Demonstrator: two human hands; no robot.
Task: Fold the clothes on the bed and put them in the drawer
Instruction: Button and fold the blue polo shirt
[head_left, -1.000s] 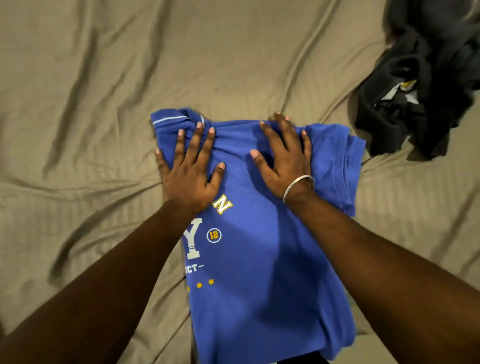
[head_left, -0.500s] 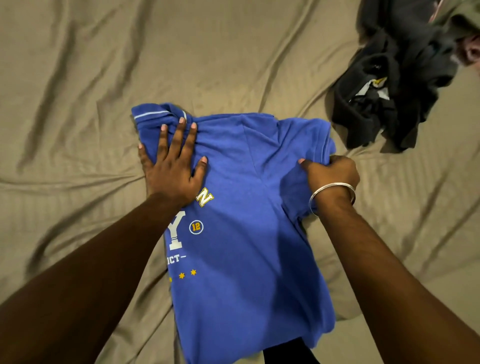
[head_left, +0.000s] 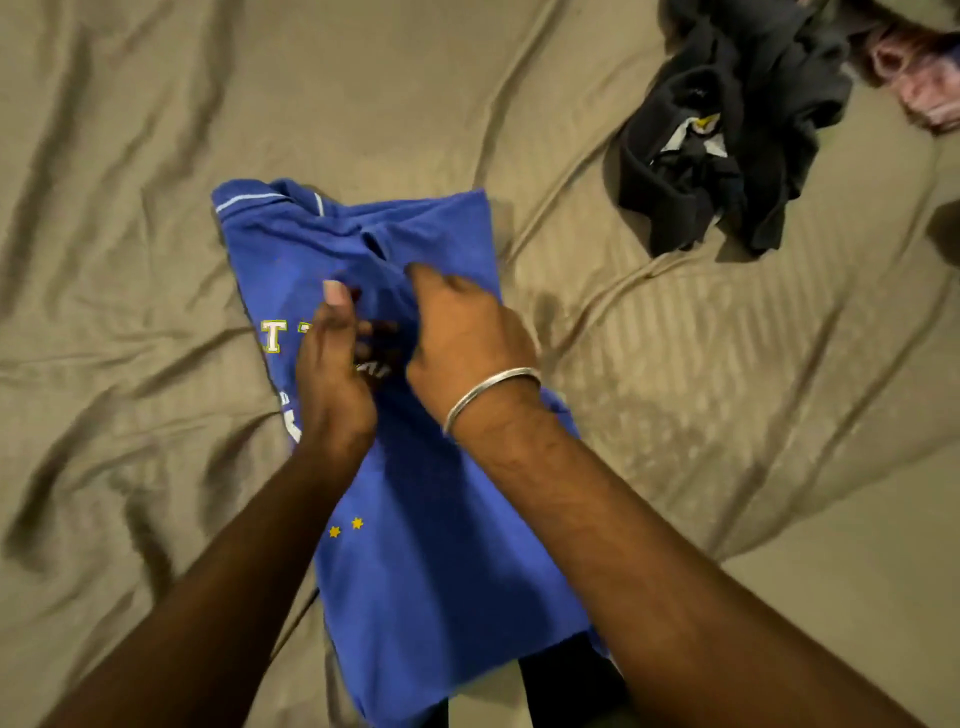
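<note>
Right sleeve now folded in, both hands, left hand (head_left: 332, 374) and right hand (head_left: 462, 332), together mid-shirt, grips unclear, on the half-folded blue cotton printed T-shirt (head_left: 447, 571) mid-bed (head_left: 156, 130); dark crumpled clothes pile (head_left: 727, 145) at far-right edge unfolded, drawer unseen.

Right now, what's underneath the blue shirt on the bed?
The blue shirt lies on the tan bedsheet, which shows all round it. At its near edge something dark pokes out from below. Anything else beneath is covered by the shirt and both hands.
</note>
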